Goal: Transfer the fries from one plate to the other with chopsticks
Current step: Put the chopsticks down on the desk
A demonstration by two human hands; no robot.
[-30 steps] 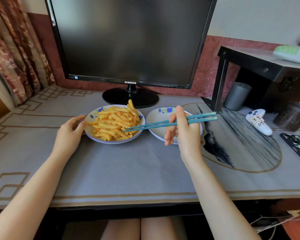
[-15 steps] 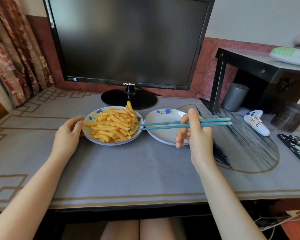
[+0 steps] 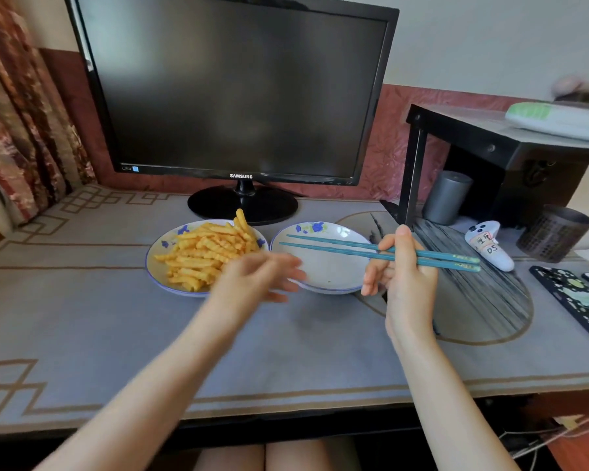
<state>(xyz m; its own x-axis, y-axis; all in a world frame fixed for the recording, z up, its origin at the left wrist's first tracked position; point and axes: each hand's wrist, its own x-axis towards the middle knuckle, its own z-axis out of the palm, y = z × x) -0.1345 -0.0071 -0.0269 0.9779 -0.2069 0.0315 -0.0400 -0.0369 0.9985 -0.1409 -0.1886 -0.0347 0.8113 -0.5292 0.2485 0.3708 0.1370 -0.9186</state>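
Fries (image 3: 204, 254) on left plate (image 3: 159, 271) beside loose, empty left hand (image 3: 259, 278); chopsticks (image 3: 337, 251) pinched in right hand (image 3: 405, 277)

Centre of frame: right hand (image 3: 405, 283) grips teal chopsticks (image 3: 337, 248), tips above the empty plate (image 3: 323, 277). Left hand (image 3: 255, 277), blurred, fingers (image 3: 286, 266) loosely spread, hovers before both plates. Fries (image 3: 204, 256) fill the left plate (image 3: 153, 266) on the grey surface (image 3: 116, 334).

Bare forearms (image 3: 170, 375), left hand (image 3: 259, 277) (motion-blurred), right hand (image 3: 405, 280), bare knees (image 3: 272, 457)
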